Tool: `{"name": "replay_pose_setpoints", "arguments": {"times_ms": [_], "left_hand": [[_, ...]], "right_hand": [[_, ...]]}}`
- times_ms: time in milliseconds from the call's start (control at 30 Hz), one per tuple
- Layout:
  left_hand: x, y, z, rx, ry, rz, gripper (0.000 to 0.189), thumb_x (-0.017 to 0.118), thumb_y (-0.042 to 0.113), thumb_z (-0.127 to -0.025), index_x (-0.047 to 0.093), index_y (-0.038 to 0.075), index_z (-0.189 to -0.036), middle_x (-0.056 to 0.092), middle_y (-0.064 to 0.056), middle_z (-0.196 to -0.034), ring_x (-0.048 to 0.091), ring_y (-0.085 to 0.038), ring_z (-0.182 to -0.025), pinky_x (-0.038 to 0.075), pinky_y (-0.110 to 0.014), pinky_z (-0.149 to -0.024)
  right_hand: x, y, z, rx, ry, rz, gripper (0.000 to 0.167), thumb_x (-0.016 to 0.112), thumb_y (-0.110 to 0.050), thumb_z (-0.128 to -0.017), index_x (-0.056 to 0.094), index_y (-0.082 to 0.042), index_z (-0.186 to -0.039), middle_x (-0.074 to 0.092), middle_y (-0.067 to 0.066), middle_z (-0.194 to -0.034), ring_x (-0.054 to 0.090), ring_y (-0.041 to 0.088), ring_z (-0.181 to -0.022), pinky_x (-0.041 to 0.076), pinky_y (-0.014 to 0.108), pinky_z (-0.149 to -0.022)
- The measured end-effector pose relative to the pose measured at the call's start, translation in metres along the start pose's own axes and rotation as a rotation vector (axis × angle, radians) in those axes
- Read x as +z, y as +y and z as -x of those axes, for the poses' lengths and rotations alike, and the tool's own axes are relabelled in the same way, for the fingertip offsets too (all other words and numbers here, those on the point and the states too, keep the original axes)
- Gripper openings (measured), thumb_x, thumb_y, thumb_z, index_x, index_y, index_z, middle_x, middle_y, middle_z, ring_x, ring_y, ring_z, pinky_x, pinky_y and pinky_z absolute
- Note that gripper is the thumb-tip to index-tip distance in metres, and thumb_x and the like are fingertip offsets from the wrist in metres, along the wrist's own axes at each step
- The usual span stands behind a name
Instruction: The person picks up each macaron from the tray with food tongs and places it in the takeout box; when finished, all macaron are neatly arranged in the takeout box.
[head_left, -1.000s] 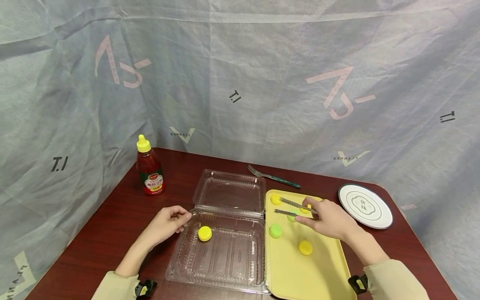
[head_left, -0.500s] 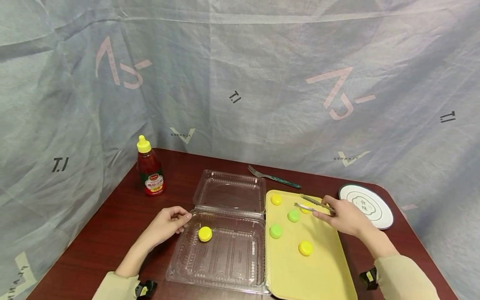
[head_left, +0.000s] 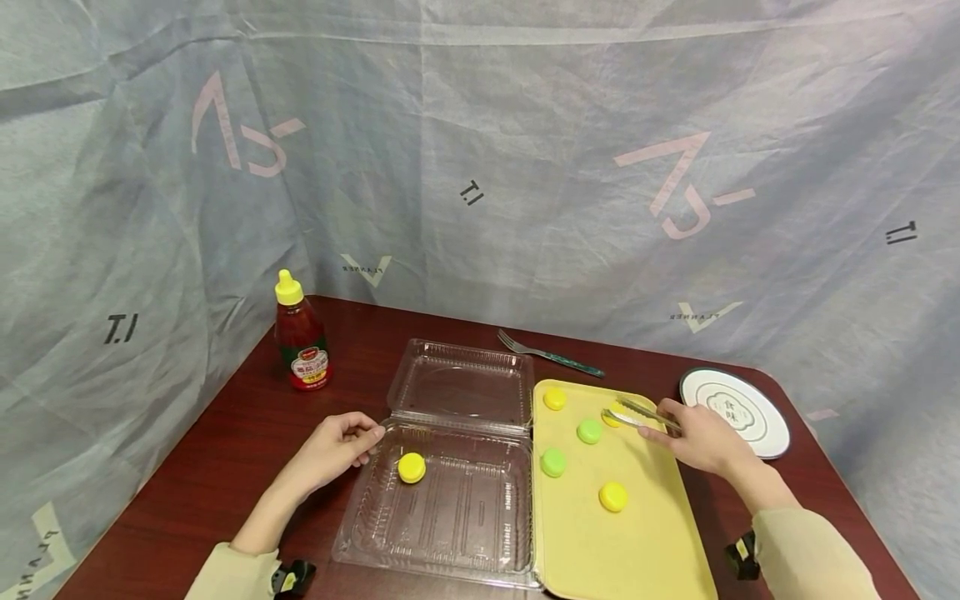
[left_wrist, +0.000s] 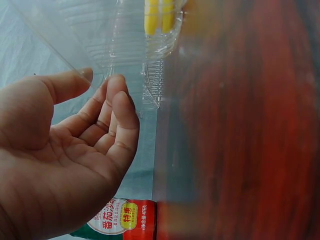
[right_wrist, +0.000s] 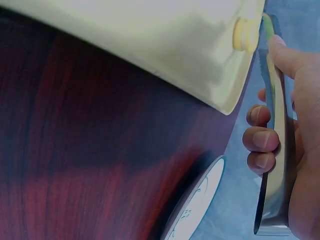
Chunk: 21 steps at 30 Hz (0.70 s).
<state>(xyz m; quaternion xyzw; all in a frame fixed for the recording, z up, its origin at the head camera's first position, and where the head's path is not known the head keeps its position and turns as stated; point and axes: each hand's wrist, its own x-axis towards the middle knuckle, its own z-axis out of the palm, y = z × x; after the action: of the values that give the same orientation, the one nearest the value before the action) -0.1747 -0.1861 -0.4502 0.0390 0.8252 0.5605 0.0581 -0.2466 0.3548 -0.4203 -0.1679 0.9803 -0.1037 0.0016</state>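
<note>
Macarons [head_left: 613, 497] lie in two places: one yellow macaron [head_left: 412, 468] sits at ten o'clock in the base of the clear container [head_left: 450, 521], while five others are on the yellow tray [head_left: 626, 550] at three o'clock from it. By that count the work looks to be in its early part, with one piece boxed and five left. On the tray, one yellow piece [head_left: 555, 398] lies at eleven o'clock, a green macaron [head_left: 553, 462] at ten, another green one [head_left: 588, 431] between eleven and twelve, and a further yellow one near the middle. At twelve is the far macaron [head_left: 616, 408], with the tips of the tongs [right_wrist: 277, 195] apart about it; whether they touch it I cannot tell. The right hand [head_left: 705, 437] has its grip clamped round the tongs; the left hand [head_left: 333, 450] has its grip pinching the container's rim near the ten o'clock corner. The lid [head_left: 465, 387], folded back at twelve o'clock, is not yet closed. The tongs partly cover the far macaron, the lower frame edge crops the tray, and the left-wrist view blurs across its three o'clock half. Clear plastic makes the container's walls hard to follow.
</note>
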Motion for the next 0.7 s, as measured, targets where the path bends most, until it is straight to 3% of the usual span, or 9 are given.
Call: {"name": "replay_pose_setpoints", "arguments": {"times_ms": [167, 433, 700], "left_hand": [[0.0004, 0.0000, -0.0003, -0.006, 0.003, 0.001, 0.017, 0.064, 0.014, -0.098, 0.067, -0.003, -0.100, 0.062, -0.005, -0.074, 0.059, -0.019, -0.066, 0.053, -0.029, -0.061], [0.0004, 0.0004, 0.0002, -0.012, 0.001, 0.001, 0.019, 0.064, 0.014, -0.098, 0.067, -0.004, -0.102, 0.062, -0.005, -0.075, 0.059, -0.019, -0.067, 0.053, -0.030, -0.062], [0.0002, -0.0005, -0.0004, -0.016, 0.005, -0.012, 0.019, 0.064, 0.015, -0.098, 0.067, -0.003, -0.102, 0.062, -0.005, -0.077, 0.060, -0.019, -0.068, 0.053, -0.030, -0.063]], "right_hand": [[0.0024, 0.0017, 0.0020, -0.001, -0.010, 0.005, 0.044, 0.066, -0.054, -0.092, 0.063, -0.011, -0.101, 0.050, -0.005, -0.063, 0.044, 0.013, -0.058, 0.038, 0.034, -0.059], [0.0045, 0.0036, 0.0019, -0.018, -0.001, 0.037, 0.043, 0.068, -0.053, -0.090, 0.066, -0.012, -0.104, 0.066, -0.002, -0.079, 0.055, 0.012, -0.065, 0.048, 0.040, -0.064], [0.0039, 0.0047, 0.0017, -0.026, 0.015, 0.051, 0.044, 0.071, -0.050, -0.089, 0.068, -0.011, -0.108, 0.071, 0.004, -0.089, 0.064, 0.019, -0.074, 0.052, 0.047, -0.071]]}}
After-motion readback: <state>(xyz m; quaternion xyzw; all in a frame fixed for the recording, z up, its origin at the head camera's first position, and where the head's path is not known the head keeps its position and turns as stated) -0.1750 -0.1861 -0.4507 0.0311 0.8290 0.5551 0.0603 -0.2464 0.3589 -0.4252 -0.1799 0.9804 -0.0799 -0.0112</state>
